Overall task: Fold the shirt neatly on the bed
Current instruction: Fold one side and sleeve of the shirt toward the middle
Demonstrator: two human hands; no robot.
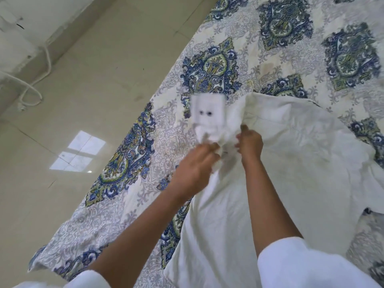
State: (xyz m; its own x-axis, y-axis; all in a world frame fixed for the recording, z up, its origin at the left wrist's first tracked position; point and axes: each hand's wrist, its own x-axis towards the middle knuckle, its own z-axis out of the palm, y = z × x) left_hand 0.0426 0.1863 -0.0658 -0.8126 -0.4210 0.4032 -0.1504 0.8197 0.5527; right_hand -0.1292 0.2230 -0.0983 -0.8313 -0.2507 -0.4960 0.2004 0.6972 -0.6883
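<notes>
Head camera view: a white cotton shirt (280, 163) lies spread over the near right part of a bed covered with a pale quilted bedspread printed in blue and green paisley medallions (209, 67). The shirt's body runs from the near edge of the picture toward the middle, one side reaching right. Both hands meet at its far left end. The left hand (195, 167) has its fingers (214, 151) closed on a bunch of the white cloth, and the right hand (250, 145), just beside it, has its fingers curled and pinched on the same gathered fabric. Above the hands a blurred cuff with two dark buttons (207, 114) stands up from the bunch. White sleeves (301, 265) cover the upper arms. Left of the bed, a glossy beige tiled floor (62, 142) carries a white cable (31, 88) near the far wall.
</notes>
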